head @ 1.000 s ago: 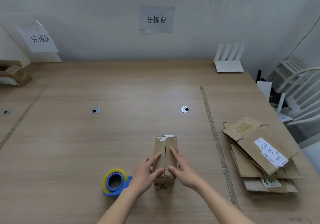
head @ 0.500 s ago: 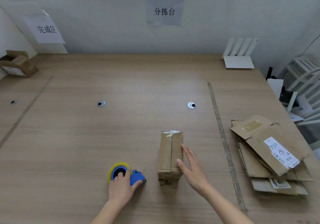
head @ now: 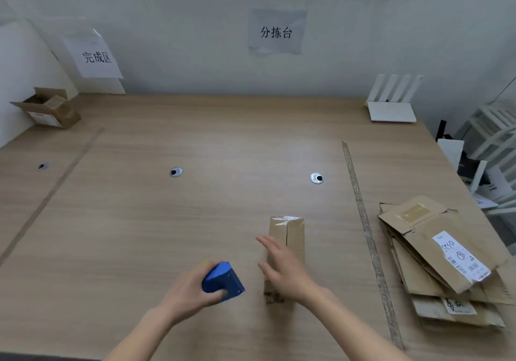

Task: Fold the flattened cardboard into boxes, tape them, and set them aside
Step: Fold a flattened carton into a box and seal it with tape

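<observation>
Taping risk: box (head: 287, 237) light, centre seam untaped, flaps could spring or box slide on surface (head: 195, 221) if right hand (head: 282, 268) lifts. Left hand (head: 190, 291) wrapped round blue tape dispenser (head: 222, 281), just left of box. Right hand flat, fingers straight, over box near end; contact probably, blurred.

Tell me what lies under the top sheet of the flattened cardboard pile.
More flattened cardboard sticks out beneath the labelled top sheet, on the table. How many sheets, and what lies between them, is covered.
</observation>
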The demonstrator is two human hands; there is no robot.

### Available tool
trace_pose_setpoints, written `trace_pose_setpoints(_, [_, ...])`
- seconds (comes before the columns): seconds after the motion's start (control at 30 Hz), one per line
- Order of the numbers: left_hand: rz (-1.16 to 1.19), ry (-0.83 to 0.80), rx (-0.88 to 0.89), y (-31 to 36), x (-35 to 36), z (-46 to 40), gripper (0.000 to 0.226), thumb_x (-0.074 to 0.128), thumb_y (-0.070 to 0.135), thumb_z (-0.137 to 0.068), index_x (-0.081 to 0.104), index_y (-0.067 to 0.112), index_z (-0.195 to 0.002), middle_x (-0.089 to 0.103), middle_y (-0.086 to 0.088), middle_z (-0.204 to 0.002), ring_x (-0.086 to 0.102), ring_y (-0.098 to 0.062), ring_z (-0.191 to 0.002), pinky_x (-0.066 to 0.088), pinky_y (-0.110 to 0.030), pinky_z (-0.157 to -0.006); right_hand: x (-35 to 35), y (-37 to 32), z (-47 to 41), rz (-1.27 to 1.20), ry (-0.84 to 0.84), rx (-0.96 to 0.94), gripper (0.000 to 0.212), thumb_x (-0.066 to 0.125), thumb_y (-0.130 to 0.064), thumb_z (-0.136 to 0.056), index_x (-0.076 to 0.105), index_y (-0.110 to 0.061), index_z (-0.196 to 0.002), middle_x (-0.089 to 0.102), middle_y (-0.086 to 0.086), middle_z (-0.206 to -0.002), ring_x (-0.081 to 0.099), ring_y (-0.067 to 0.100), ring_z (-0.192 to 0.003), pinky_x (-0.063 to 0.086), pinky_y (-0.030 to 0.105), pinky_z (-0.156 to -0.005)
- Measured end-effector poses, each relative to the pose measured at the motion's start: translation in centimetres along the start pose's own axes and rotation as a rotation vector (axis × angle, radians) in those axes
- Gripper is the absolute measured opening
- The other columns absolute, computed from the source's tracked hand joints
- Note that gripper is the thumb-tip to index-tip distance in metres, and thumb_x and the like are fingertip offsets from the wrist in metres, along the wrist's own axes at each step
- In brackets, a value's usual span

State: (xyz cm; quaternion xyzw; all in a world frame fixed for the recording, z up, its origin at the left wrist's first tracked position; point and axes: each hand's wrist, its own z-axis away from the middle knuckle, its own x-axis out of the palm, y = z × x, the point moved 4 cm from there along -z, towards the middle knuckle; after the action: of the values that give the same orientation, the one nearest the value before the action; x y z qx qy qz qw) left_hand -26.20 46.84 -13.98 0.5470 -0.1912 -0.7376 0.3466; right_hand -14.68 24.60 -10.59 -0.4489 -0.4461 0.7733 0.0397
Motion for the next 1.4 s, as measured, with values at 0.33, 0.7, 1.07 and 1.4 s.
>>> trace_pose_setpoints(0.33, [0.019, 0.062, 0.12, 4.3, -6.5, 1.1, 0.057, 0.071, 0.07, -0.076, 0.052, 0.052, -0.127, 0.067, 0.026, -0.108, 0.064, 0.0, -0.095, 0.056, -0.033, -0.081, 1.6, -4.1, -2.9, -0.439, -0.024, 0.149, 0.018, 0.072, -0.024, -0.093, 0.074, -0.021, -0.11, 0.075, -0.008, -0.1, 0.069, 0.002, -0.096, 0.055, 0.03, -0.097])
trace_pose_setpoints(0.7, [-0.413, -0.055, 0.199, 8.7, -5.1, -1.9, 0.067, 0.043, 0.091, -0.074, 0.039, 0.055, -0.131, 0.066, 0.023, -0.101, 0.056, 0.0, -0.077, 0.042, -0.019, -0.064, -3.3, 1.8, 2.4, -0.414, 0.021, 0.389, 0.013, 0.077, -0.023, -0.086, 0.08, -0.012, -0.08, 0.075, -0.003, -0.071, 0.064, 0.002, -0.063, 0.053, 0.018, -0.06])
trace_pose_setpoints(1.07, [-0.591, -0.122, 0.175, 10.0, -3.8, -5.4, 0.068, 0.045, 0.086, -0.072, 0.052, 0.048, -0.128, 0.069, 0.016, -0.107, 0.06, -0.009, -0.083, 0.046, -0.028, -0.069, -4.9, 8.5, 6.3, -0.457, 0.217, 0.604, 0.012, 0.079, -0.019, -0.083, 0.078, -0.01, -0.076, 0.072, -0.002, -0.063, 0.063, 0.009, -0.061, 0.056, 0.024, -0.061])
trace_pose_setpoints(1.4, [-0.64, -0.149, 0.16, 9.4, -2.0, -6.6, 0.064, 0.047, 0.083, -0.076, 0.055, 0.045, -0.128, 0.07, 0.012, -0.109, 0.064, -0.014, -0.093, 0.047, -0.031, -0.076, -2.4, 10.1, 6.1, -0.511, 0.261, 0.713, 0.012, 0.076, -0.019, -0.086, 0.079, -0.013, -0.077, 0.072, 0.0, -0.068, 0.062, 0.012, -0.061, 0.058, 0.028, -0.066])
